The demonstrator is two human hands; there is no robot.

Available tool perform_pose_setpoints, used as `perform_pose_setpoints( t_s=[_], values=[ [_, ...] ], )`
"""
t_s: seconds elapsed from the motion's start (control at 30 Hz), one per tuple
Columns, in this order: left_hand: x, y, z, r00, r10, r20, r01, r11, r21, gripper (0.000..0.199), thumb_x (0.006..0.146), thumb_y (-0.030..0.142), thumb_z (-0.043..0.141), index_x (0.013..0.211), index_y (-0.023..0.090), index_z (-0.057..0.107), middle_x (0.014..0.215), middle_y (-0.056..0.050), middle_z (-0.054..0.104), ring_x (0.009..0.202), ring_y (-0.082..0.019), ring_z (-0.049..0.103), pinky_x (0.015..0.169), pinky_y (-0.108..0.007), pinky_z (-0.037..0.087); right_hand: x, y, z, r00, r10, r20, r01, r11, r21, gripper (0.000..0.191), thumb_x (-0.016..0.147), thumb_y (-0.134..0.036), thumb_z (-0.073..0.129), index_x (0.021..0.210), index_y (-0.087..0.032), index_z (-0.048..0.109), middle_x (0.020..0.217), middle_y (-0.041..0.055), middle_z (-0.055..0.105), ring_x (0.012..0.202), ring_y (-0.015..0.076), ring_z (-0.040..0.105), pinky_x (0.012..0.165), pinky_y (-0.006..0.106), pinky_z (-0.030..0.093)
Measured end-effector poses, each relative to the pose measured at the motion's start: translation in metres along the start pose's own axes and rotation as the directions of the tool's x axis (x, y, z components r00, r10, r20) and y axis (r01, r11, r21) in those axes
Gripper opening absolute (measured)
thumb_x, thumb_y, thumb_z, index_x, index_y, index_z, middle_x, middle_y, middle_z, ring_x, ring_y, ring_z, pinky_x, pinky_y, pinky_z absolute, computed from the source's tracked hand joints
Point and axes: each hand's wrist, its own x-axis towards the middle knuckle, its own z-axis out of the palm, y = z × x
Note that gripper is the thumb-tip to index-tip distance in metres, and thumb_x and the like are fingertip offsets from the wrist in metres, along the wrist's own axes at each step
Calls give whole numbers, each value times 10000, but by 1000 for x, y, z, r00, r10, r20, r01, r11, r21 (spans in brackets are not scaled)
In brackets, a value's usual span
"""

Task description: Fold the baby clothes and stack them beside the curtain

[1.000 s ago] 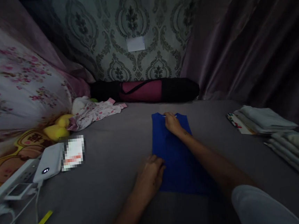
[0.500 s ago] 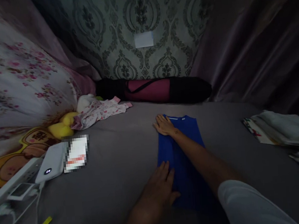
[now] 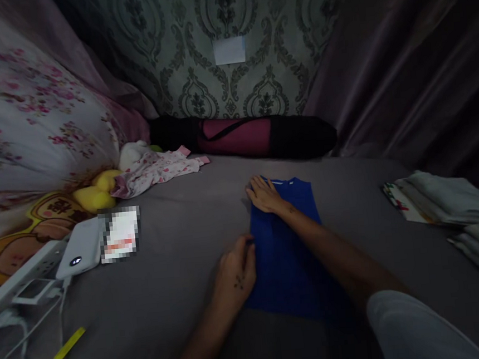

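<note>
A blue shirt (image 3: 288, 253) lies flat on the grey sheet (image 3: 178, 241), its neckline at the far end with a small white strip inside. My right hand (image 3: 265, 195) rests with fingers stretched out on the shirt's upper left corner, and that forearm crosses over the fabric. Along the shirt's left edge, my left hand (image 3: 234, 269) has thumb and forefinger closed on a bit of the blue cloth. Part of the shirt's right side is hidden beneath my right arm.
Folded clothes (image 3: 446, 197) are stacked at the right. On the left are a power bank (image 3: 80, 246), a power strip (image 3: 25, 276), white cables, a yellow strip (image 3: 68, 346), plush toys (image 3: 98, 193) and a small printed garment (image 3: 159, 170). A long black-and-maroon bag (image 3: 236, 138) lies against the wall.
My left hand has gone from lying flat on the shirt to pinching its left edge, slightly farther up. My right hand stays at the top corner. The view has tilted down slightly.
</note>
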Motion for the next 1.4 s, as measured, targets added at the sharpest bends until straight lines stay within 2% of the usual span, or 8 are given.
perform_pose_setpoints(
  t_s=[0.13, 0.3, 0.47, 0.63, 0.83, 1.0, 1.13, 1.4],
  values=[
    [6, -3, 0, 995, -68, -73, 63, 996, -61, 312, 948, 332, 354, 1109, 205, 589, 1051, -71, 695, 952, -198, 651, 832, -307, 484, -12, 0, 9, 994, 71, 80, -69, 997, -24, 686, 969, -471, 177, 1488, -25, 222, 1572, 138, 159, 1457, 235, 71, 1167, 418, 41],
    [9, -10, 1, 991, -96, -94, 90, 994, -65, 303, 942, 323, 357, 1083, 200, 596, 1047, -80, 700, 916, -200, 661, 825, -310, 483, -13, 3, 19, 997, 64, 39, -63, 998, -32, 683, 970, -474, 168, 1489, -33, 229, 1572, 128, 166, 1455, 230, 89, 1168, 413, 36],
    [11, -13, 1, 989, -95, -111, 91, 995, -38, 282, 928, 270, 366, 1077, 196, 593, 1052, -85, 701, 969, -210, 655, 849, -319, 479, -14, 1, 10, 997, 55, 62, -55, 998, -10, 662, 975, -458, 182, 1485, -42, 247, 1568, 136, 186, 1454, 236, 97, 1166, 414, 44],
    [13, -15, 0, 979, -90, -184, 79, 995, -64, 270, 911, 251, 380, 1055, 191, 599, 1015, -81, 707, 952, -195, 658, 839, -299, 482, -52, -25, -3, 998, -47, 51, 47, 999, 3, 673, 966, -463, 202, 1488, -41, 237, 1570, 144, 170, 1456, 239, 80, 1168, 414, 37],
    [14, -14, -1, 965, -75, -252, 54, 994, -91, 259, 906, 261, 390, 1009, 202, 620, 995, -72, 710, 917, -191, 664, 796, -282, 486, -104, -48, 15, 995, -70, 69, 69, 998, 15, 702, 962, -499, 155, 1487, -43, 254, 1564, 137, 192, 1454, 242, 106, 1172, 399, 61],
    [13, -14, -3, 961, -70, -268, 47, 995, -88, 266, 907, 255, 385, 1023, 184, 614, 985, -82, 712, 890, -195, 664, 810, -309, 486, -104, -45, 23, 997, -69, 41, 69, 998, 4, 686, 965, -501, 170, 1485, -65, 273, 1564, 123, 201, 1453, 228, 116, 1174, 394, 54],
    [14, -16, -4, 960, -69, -270, 38, 992, -119, 256, 909, 249, 385, 1032, 181, 600, 991, -79, 711, 931, -183, 661, 831, -291, 481, -105, -47, 13, 995, -74, 67, 73, 997, 25, 662, 974, -470, 190, 1480, -52, 277, 1560, 135, 211, 1452, 235, 123, 1176, 403, 61],
    [14, -19, -3, 953, -61, -297, 10, 986, -168, 244, 902, 253, 402, 1026, 182, 601, 976, -78, 704, 937, -189, 657, 832, -309, 492, -195, -83, -5, 948, -293, 128, 277, 953, 125, 666, 967, -490, 255, 1503, -96, 227, 1570, 117, 171, 1457, 222, 85, 1190, 422, 92]
  ],
)
